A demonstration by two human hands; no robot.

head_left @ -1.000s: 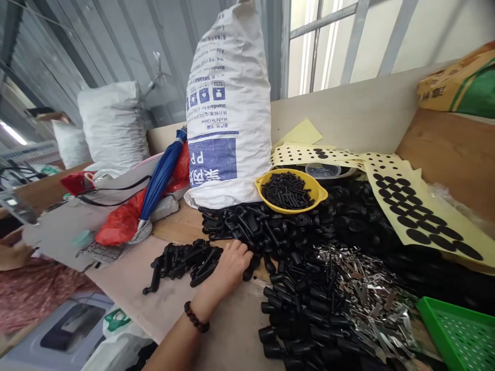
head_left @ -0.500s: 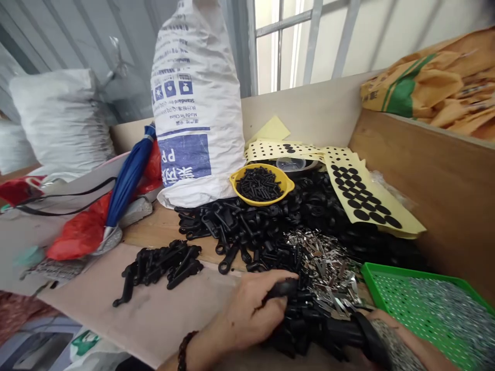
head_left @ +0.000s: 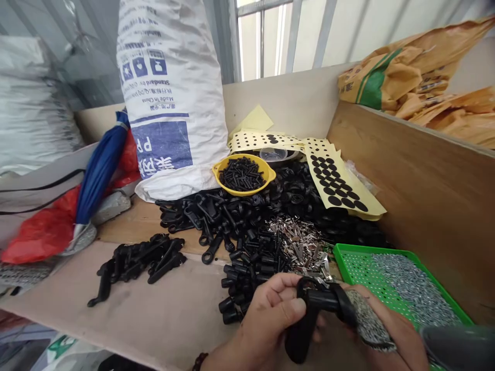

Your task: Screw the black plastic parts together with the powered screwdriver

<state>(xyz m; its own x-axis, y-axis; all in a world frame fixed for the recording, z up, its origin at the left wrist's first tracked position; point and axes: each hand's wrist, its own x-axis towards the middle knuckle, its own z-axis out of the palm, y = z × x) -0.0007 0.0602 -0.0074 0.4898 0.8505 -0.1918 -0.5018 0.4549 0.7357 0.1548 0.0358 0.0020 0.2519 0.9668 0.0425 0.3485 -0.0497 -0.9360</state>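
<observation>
My left hand (head_left: 273, 312) holds a black plastic crank handle (head_left: 299, 330), thumb on its front and fingers behind, with the long arm pointing down. My right hand (head_left: 398, 327) is closed at the right end of the same crank handle; its fingers are mostly hidden. Grey speckled cloth (head_left: 369, 319) with a black band covers its thumb side. Behind my hands lie small black caps (head_left: 232, 293) and a heap of silvery metal clips (head_left: 299, 239). A separate pile of black crank handles (head_left: 141, 260) rests to the left.
A green perforated tray (head_left: 351, 265) of small screws stands right, near a dark blurred cylinder (head_left: 458, 342). Behind are a yellow bowl (head_left: 268, 175) of black pieces, sheets of round black stickers (head_left: 340, 190) and a white sack (head_left: 174, 103). A wooden board (head_left: 406, 170) walls the right side.
My left hand has risen from the black parts and come right, now with a crank handle in it beside my right hand. The view has shifted right.
</observation>
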